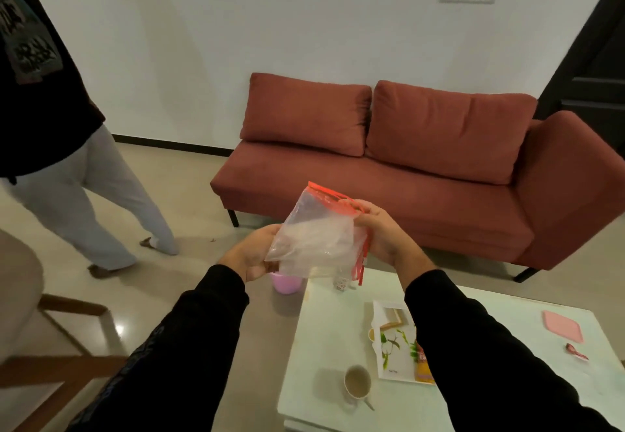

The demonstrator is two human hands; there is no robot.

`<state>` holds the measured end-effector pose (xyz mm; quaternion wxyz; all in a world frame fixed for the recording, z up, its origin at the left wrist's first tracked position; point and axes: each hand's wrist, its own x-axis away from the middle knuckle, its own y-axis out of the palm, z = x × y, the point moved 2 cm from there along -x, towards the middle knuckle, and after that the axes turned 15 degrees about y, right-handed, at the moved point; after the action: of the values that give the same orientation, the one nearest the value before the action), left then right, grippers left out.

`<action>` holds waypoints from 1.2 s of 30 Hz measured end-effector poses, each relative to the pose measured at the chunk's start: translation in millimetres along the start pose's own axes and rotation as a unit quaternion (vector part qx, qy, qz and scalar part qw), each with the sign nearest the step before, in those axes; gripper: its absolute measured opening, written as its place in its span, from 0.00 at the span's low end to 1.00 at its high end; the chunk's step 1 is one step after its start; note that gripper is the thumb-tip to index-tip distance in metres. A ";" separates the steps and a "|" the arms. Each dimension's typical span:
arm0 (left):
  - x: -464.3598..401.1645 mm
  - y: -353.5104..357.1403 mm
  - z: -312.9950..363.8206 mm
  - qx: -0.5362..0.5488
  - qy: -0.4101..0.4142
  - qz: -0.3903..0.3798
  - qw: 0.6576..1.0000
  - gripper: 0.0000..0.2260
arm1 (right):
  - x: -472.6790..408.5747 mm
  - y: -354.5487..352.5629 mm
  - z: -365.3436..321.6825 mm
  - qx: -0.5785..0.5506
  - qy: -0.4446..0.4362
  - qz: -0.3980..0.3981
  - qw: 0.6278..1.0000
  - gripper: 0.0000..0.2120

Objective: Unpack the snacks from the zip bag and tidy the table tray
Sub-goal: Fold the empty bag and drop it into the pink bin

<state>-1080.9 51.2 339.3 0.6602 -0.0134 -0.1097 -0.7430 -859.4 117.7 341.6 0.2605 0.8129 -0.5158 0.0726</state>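
A person in black sleeves holds a clear zip bag with a red zip strip up in front of the chest, above the near corner of a white table; the left hand grips the bag's lower corner, fingers curled round the plastic, while the right hand pinches the red strip at the bag's upper edge, so the bag hangs slanted between the two hands, touching both. The bag looks crumpled and see-through; what is in it cannot be told. Below the right forearm, on the table, lies a white tray with a leaf print, and an orange snack packet lies on it, partly hidden by the sleeve. Below the bag and nearer the viewer, a cup of milky drink stands on the table just beside the tray. Well to the right of the right arm, a pink lid and a small pink wrapper lie on the table. Just below the left hand, a pink bin stands on the floor. Beyond both hands stands a red sofa against the wall, and far to the left of the left hand a second person in grey trousers stands on the floor
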 end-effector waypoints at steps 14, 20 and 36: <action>-94.2 -56.0 -57.6 -0.336 0.110 0.090 0.931 0.32 | -86.6 -1.3 59.8 0.071 0.289 0.105 0.949 0.53; -150.3 -104.0 -68.8 -0.435 0.152 -0.005 0.887 0.33 | -151.3 -0.3 68.2 -0.041 0.341 0.159 0.926 0.50; -314.7 -301.4 -190.2 -0.065 -0.136 0.071 0.986 0.13 | -371.1 67.9 151.9 -0.061 0.331 0.166 0.927 0.18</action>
<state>-1313.3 356.1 58.1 0.6880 -0.1647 -0.1487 -0.6910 -1111.6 316.7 92.2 0.4498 0.6282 -0.5313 0.3475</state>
